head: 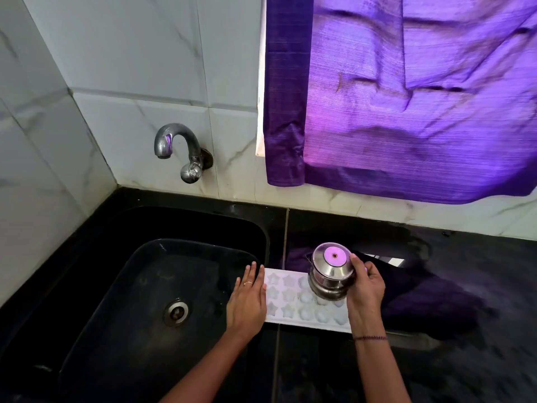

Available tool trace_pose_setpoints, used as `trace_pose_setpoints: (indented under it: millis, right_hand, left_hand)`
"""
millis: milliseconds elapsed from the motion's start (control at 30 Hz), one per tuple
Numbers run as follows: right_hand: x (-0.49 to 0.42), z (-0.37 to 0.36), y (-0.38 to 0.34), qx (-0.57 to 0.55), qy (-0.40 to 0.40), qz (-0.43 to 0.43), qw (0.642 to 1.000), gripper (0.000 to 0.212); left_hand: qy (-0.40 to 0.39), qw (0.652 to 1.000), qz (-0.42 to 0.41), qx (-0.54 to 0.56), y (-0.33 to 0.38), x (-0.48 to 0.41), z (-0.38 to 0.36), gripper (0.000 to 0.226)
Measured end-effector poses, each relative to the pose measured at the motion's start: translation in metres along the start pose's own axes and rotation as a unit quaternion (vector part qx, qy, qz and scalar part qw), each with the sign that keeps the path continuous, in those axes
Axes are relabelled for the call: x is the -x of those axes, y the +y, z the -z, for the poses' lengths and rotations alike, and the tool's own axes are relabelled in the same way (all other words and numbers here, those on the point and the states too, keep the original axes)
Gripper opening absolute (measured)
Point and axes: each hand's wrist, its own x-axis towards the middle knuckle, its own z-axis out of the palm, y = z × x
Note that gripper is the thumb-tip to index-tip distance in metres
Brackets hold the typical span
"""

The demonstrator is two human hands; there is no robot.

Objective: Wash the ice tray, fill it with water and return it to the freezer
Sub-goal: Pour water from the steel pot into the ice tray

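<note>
L hand (247, 301) flat & open on left end of white ice tray (290, 303) on black desk (465, 359). R hand (366, 286) grips tilted steel pot (331, 271) over tray's right cells, beside sink (145, 286).

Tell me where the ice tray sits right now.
In the head view the ice tray lies flat on the black counter, just right of the sink, between both hands.
</note>
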Motion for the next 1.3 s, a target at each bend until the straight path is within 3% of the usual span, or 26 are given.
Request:
trace_pose_setpoints:
  millis: [833,1300]
  right_hand:
    - [-0.002,0.017,-0.018,0.131,-0.014,0.092,0.987,0.041]
    - [-0.006,0.02,-0.015,0.096,-0.004,0.08,0.992,0.043]
  left_hand:
    - [0.0,1.0,0.004,-0.002,0.001,-0.001,0.0,0.08]
    - [-0.001,1.0,0.006,-0.002,0.001,-0.001,0.001,0.081]
